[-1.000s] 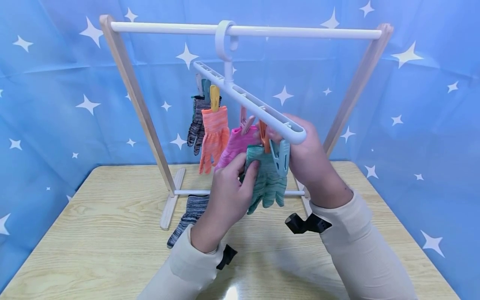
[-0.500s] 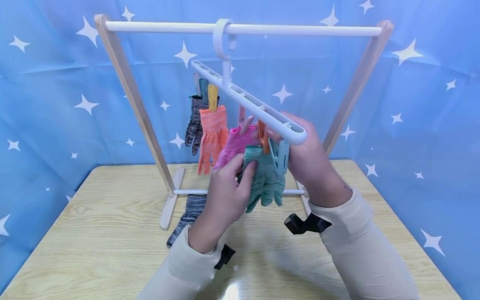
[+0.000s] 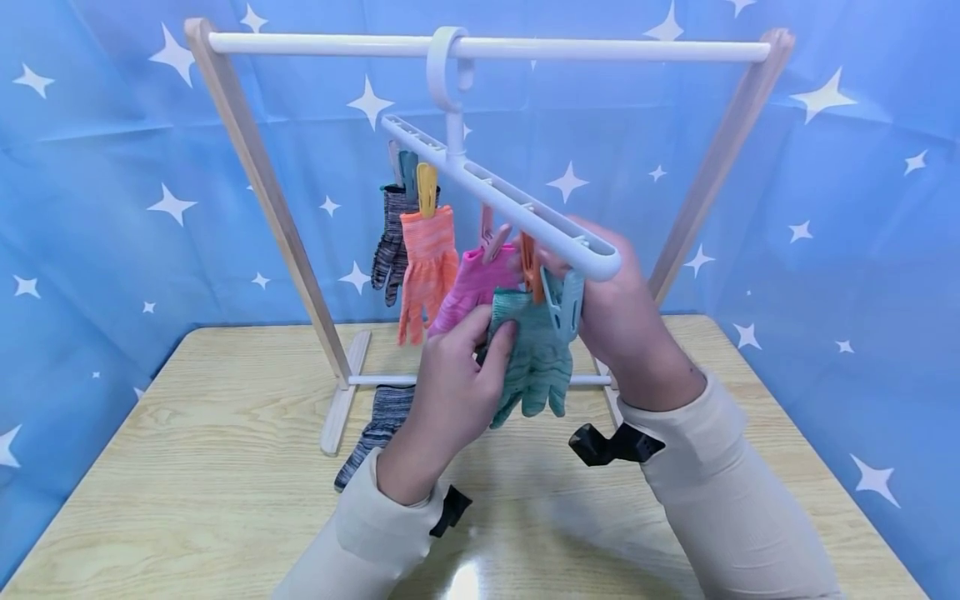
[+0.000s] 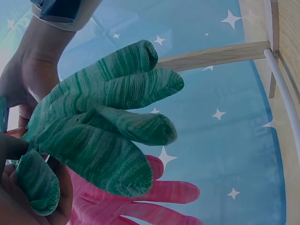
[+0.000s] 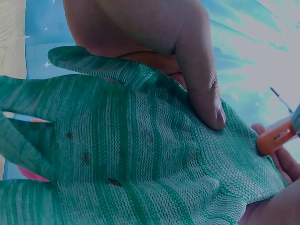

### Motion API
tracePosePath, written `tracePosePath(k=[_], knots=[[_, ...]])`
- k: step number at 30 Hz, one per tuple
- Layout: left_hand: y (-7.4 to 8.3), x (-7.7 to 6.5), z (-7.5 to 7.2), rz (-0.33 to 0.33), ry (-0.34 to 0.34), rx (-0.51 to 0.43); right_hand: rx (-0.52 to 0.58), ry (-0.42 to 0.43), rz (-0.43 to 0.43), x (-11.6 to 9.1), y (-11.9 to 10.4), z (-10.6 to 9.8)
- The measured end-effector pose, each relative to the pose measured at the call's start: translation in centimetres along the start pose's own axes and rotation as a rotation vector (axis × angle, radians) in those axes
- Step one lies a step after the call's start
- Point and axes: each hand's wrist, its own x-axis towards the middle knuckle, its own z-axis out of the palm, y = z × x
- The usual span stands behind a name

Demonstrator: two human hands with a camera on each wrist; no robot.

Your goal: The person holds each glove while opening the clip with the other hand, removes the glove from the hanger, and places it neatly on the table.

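Note:
A green striped glove (image 3: 534, 354) hangs below the front end of a white hanger bar (image 3: 525, 212), fingers downward. My left hand (image 3: 459, 379) pinches its cuff edge, thumb on the front. At that cuff is an orange clothespin (image 3: 529, 267), and my right hand (image 3: 618, 312), reaching from behind the bar, holds it with the fingertips. The clothespin's tip lies over the cuff (image 5: 265, 143) in the right wrist view. A light blue clothespin (image 3: 564, 307) dangles beside it, in front of my right hand. Just behind, a pink glove (image 3: 472, 287) hangs from a pink clothespin (image 3: 495, 242).
Farther along the bar hang an orange glove (image 3: 429, 267) under a yellow clothespin (image 3: 427, 190) and a dark striped glove (image 3: 390, 242). The hanger hooks on a rack's white rod (image 3: 637, 50). A grey striped glove (image 3: 386, 421) lies on the wooden table (image 3: 187, 467).
Both hands keep nearly the same place and grip at the green glove and orange clothespin. The head view has shifted slightly, so the rack sits a little higher in it.

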Motion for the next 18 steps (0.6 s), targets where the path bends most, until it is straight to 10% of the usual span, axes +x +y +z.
tracePosePath(k=[18], knots=[[0.61,-0.34,-0.22,-0.049,-0.021,0.074,0.01,0.01,0.009,-0.2,-0.25,0.26]])
